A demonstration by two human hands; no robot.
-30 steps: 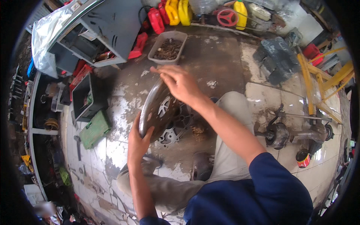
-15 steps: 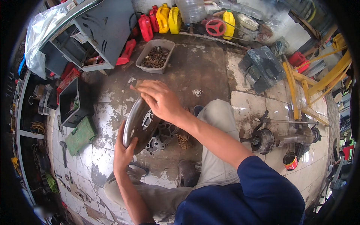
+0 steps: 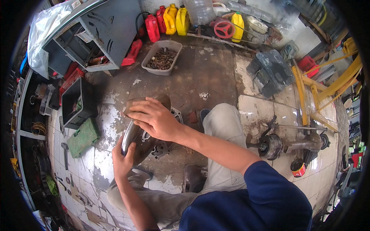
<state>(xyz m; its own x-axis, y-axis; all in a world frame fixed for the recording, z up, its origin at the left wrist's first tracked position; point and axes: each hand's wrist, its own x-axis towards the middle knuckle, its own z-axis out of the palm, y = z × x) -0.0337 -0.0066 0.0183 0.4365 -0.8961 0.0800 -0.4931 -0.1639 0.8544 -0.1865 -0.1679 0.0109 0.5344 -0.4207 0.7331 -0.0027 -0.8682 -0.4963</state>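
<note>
A round metal disc [image 3: 143,150] with slots in its face and a shiny rim stands tilted between my hands, above the floor. My left hand [image 3: 122,161] grips its near left edge, thumb on the face side and fingers behind. Over the upper part of the disc lies my right hand [image 3: 158,122], fingers nearly straight, pressing a brown sheet [image 3: 129,104] that looks like sandpaper. Only the sheet's edges show past the fingers. Below the disc, partly covered by it and my right hand, rests a silvery metal part [image 3: 157,153] with holes.
A grey tub [image 3: 169,70] of bolts sits ahead, near red and yellow jugs [image 3: 170,20]. To the left are a black crate [image 3: 86,109], a green case [image 3: 85,138] and a hammer [image 3: 65,156]. An axle assembly [image 3: 296,145] and a red can [image 3: 298,167] lie right.
My right hand has moved down and left over the disc, and the brown sheet shows more under its fingers. The disc has tilted and dropped a little, with my left hand still on its edge.
</note>
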